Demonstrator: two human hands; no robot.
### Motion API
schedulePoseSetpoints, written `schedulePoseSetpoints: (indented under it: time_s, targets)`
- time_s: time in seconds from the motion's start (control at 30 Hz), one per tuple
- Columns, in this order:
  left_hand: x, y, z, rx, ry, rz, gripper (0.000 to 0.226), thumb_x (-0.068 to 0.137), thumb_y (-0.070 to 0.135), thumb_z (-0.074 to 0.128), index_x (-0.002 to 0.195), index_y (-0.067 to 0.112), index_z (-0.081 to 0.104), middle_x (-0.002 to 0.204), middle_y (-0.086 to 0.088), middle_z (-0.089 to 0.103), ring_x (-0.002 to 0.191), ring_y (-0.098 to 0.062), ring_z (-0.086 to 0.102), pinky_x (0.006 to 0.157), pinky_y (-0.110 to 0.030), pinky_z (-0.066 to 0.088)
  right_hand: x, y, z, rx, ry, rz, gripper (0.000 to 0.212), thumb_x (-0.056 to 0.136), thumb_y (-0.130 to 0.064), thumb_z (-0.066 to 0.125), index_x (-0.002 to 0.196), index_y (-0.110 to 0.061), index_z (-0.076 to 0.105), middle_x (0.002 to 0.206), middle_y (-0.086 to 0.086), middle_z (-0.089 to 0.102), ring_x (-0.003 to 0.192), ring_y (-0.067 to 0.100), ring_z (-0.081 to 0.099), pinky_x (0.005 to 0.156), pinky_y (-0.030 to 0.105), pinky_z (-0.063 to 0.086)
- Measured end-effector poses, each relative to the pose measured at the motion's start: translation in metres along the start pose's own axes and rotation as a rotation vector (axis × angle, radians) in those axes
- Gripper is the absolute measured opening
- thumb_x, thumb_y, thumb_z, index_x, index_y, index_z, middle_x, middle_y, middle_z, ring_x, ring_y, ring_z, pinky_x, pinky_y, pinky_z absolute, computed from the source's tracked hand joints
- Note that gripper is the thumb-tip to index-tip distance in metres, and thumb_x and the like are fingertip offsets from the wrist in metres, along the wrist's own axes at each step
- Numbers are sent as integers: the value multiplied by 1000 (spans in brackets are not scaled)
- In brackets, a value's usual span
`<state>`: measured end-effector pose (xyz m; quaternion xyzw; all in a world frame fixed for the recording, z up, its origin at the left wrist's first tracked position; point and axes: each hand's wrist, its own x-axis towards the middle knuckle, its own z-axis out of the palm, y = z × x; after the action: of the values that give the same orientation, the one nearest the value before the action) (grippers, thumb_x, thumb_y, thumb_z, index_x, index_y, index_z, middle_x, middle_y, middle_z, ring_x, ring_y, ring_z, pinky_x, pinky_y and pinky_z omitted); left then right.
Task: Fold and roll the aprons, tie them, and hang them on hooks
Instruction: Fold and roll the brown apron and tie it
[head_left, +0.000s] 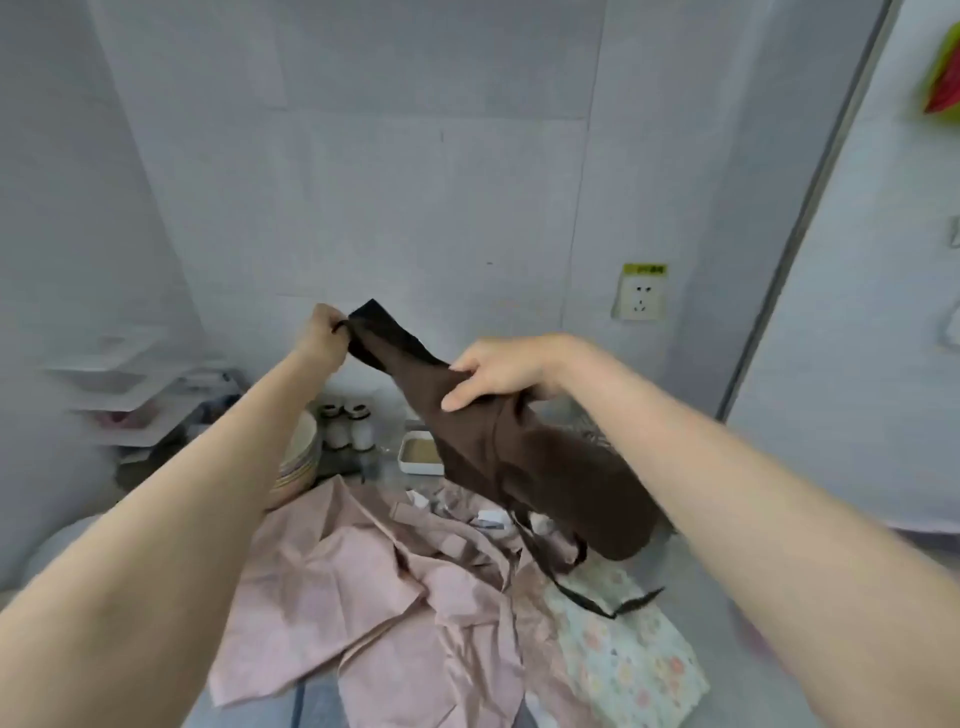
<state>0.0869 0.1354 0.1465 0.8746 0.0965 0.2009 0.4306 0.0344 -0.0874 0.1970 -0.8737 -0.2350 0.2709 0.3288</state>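
1. We see the surface, grey, carrying everything below the raised brown apron, our landmark.
2. The pink apron lies crumpled and spread on the surface, below and to the left of the brown apron.
3. The brown apron is bunched into a thick roll and held in the air above the surface, its lower end hanging near the floral cloth; a dark strap trails from that end onto the floral cloth.
4. The floral cloth lies flat directly below the brown apron, beside the pink apron.
5. Our right hand grasps the brown apron's middle, fingers curled over the top of the roll.
6. Our left hand pinches the brown apron's upper dark end, raised to its left.
7. A stack of plates stands left of the brown apron.
8. Two small jars and a white tray sit just behind it.
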Motion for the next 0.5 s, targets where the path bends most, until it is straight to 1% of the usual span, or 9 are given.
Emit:
schedulePoseSetpoints:
  time_s: [0.07,0.1,0.17,0.23,0.27,0.37,0.43,0.47,0.5]
  targets:
    - [-16,-68,-21,62,-91,-210,17,95,-1,37,104,-2,51,120,-32,54,97,-37,60,72,-30,46,51,2,90,35,-120,-20,19,90,-2,55,108,-2,63,88,14,64,72,17,59,66,27,50]
    - [-27,-91,-25,69,-143,-305,25,96,3,37,116,-4,51,124,-29,53,90,-36,61,67,-30,49,67,8,128,50,-182,3,22,91,-2,54,112,-3,60,90,16,62,73,18,57,66,29,47]
    - [-58,-150,-42,98,-268,-482,37,98,10,37,134,4,42,119,-21,56,67,-21,54,55,-27,45,100,8,208,81,-407,104,36,95,-8,49,131,-9,46,103,15,60,78,23,59,72,29,47]
    - [-85,-189,-49,143,-436,-611,40,97,9,37,137,13,38,103,-12,55,68,-20,50,63,-29,45,115,12,249,-30,-556,175,42,98,-23,47,138,-13,40,128,14,56,99,30,62,87,35,43]
    - [-98,-205,-51,170,-523,-656,42,96,9,36,138,16,36,108,-10,53,79,-25,53,73,-34,46,120,14,256,-68,-567,187,41,98,-28,45,136,-13,42,132,14,54,104,29,61,91,36,41]
    - [-118,-238,-49,247,-673,-741,47,97,11,38,143,22,31,144,-10,35,121,-34,47,97,-43,42,135,26,244,-130,-374,232,34,97,-24,43,125,-7,53,122,14,60,98,24,61,86,32,46]
    - [-122,-255,-45,262,-705,-749,49,96,11,42,143,20,32,146,-10,34,128,-34,42,100,-42,41,153,40,234,-240,-205,272,28,93,-16,44,112,-4,59,107,15,62,87,26,58,68,28,45]
    - [-124,-258,-43,270,-709,-741,49,96,11,45,142,19,33,145,-10,35,129,-33,40,100,-42,41,158,48,230,-297,-139,288,26,91,-14,44,108,-2,59,107,17,59,87,27,55,66,29,44]
    - [-125,-263,-40,276,-714,-739,49,95,11,46,142,18,33,144,-10,34,130,-33,38,101,-41,40,164,57,228,-348,-96,315,29,91,-15,45,112,0,59,115,19,57,94,29,55,72,30,46]
